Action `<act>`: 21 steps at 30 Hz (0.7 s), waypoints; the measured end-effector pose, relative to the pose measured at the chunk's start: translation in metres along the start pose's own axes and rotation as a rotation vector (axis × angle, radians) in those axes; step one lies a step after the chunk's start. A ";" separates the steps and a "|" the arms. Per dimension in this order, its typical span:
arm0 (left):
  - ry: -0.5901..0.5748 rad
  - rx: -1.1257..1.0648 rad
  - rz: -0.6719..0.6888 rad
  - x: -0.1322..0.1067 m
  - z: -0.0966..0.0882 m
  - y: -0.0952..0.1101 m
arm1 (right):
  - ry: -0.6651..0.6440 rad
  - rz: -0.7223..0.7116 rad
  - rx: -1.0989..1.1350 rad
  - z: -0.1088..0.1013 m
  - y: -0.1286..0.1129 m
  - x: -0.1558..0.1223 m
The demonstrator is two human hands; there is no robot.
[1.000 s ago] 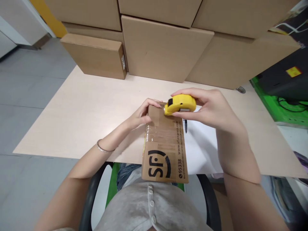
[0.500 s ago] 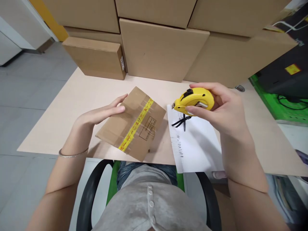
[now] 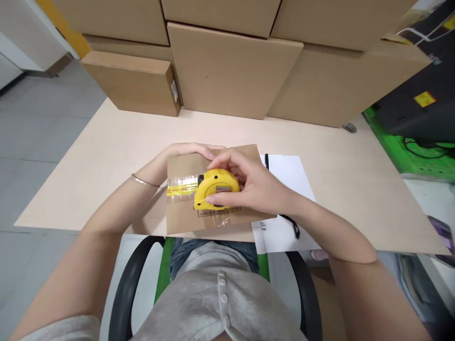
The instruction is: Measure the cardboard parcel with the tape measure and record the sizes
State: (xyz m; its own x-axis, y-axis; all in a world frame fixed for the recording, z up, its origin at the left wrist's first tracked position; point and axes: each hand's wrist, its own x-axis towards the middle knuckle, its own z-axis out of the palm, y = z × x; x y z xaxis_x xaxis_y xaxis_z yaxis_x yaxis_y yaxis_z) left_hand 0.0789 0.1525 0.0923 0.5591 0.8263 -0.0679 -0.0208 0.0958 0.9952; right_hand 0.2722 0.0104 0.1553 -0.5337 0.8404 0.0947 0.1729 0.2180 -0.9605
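My right hand is closed round a yellow tape measure, thumb on its near side, and holds it over the top of a small cardboard box. No drawn-out blade shows. The box has yellow printed tape, clear tape and a black printed frame, partly covered by the tape measure. At the box's far edge, my left hand grips it, its thumb on the top face and the fingers mostly hidden behind. The tape measure's black wrist strap hangs below my right wrist.
White paper with a black pen lies on the pale table, partly under the box and my right arm. Larger cardboard boxes are stacked along the back, a flat one at the left. A black machine stands right.
The box has turned so its yellow tape runs sideways, and has shifted right over the paper. My right hand brought the tape measure left onto it. My left hand moved to its far edge.
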 end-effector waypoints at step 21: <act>0.086 -0.028 0.091 -0.040 -0.027 -0.021 | 0.258 0.805 -0.967 -0.093 0.096 -0.067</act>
State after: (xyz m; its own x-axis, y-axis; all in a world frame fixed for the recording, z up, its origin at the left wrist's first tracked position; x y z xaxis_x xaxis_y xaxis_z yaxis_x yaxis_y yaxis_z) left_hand 0.0349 0.1321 0.0721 0.4806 0.8768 0.0153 -0.0921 0.0331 0.9952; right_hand 0.4016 0.0211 0.0810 0.1569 0.9503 -0.2688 0.9558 -0.2146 -0.2008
